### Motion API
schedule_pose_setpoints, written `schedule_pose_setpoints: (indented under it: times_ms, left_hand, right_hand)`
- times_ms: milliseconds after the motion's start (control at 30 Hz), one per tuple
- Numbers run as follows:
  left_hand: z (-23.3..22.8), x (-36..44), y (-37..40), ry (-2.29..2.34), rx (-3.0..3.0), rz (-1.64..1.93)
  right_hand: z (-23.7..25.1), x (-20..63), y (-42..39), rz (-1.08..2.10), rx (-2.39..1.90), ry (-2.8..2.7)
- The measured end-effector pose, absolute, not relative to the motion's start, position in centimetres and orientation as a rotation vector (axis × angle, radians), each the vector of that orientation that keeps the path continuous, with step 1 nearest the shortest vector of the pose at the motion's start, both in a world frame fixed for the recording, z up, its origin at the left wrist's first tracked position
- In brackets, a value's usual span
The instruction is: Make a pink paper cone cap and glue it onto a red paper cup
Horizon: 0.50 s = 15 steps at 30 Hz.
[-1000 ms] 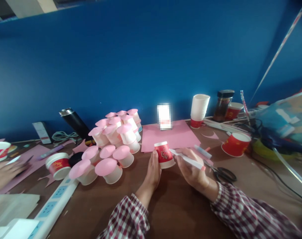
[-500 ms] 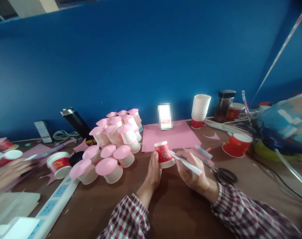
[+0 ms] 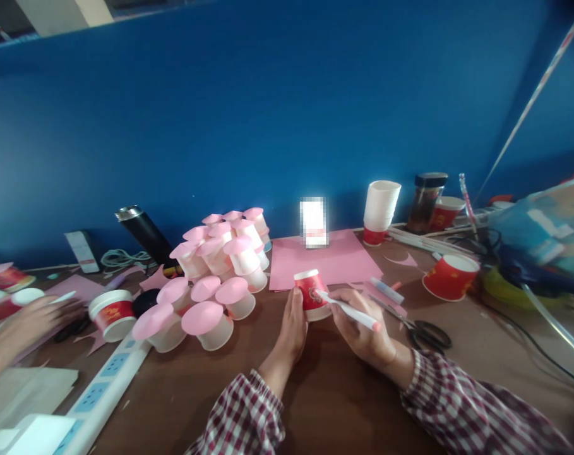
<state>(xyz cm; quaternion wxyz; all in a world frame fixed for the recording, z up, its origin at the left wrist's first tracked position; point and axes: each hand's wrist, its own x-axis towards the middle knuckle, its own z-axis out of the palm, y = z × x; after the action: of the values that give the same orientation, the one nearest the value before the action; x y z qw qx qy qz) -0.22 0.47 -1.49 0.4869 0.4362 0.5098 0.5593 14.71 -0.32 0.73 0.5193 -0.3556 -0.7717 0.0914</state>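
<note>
A red paper cup point(image 3: 307, 285) with a white band stands upside down on the table, tilted slightly. My left hand point(image 3: 292, 327) is closed around its left side. In my right hand point(image 3: 362, 328) is a white marker point(image 3: 355, 315) with a red end, its tip against the cup's printed front. Beside my right wrist lie black-handled scissors point(image 3: 429, 336) and a second marker point(image 3: 386, 291). Pink paper sheets point(image 3: 322, 268) lie behind the cup. To the left of my left hand sit several cups with pink paper cone tops point(image 3: 206, 316).
A stack of white cups point(image 3: 381, 205), a dark-lidded jar point(image 3: 426, 202) and a red cup point(image 3: 451, 278) stand at right. On the left are a power strip point(image 3: 101, 385), a black thermos point(image 3: 144, 234) and another person's hand point(image 3: 40, 322) holding something white.
The marker in my right hand has shifted slightly left and its rear end has swung left and up. At far left, the other person's hand has moved a little right and up.
</note>
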Motion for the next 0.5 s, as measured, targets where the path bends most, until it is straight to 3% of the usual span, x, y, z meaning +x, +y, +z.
schedule_pose_setpoints:
  times_ms: [500]
  left_hand:
    - [-1.0, -0.3, 0.2, 1.297, 1.192, 1.328]
  right_hand:
    - [0.0, 14.7, -0.1, 0.195, -0.879, -1.857]
